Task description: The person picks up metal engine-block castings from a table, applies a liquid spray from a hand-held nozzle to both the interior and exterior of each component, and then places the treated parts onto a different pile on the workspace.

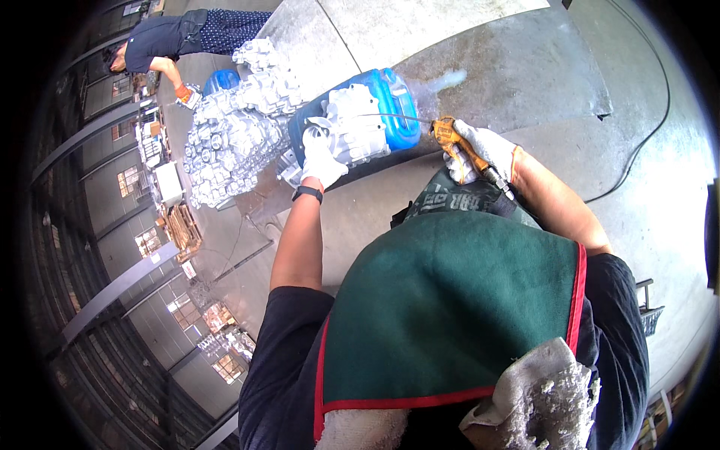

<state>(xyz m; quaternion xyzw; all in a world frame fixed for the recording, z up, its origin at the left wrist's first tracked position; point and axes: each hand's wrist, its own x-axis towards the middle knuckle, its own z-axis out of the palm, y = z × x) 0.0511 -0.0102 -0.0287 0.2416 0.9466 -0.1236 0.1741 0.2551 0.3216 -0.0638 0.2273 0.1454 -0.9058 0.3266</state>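
Silvery casting (358,120) against left hand (322,164), well apart from right hand (489,148)

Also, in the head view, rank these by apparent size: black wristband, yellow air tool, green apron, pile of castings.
1. Green apron
2. Pile of castings
3. Yellow air tool
4. Black wristband
Nearness likely enlarges the apron.
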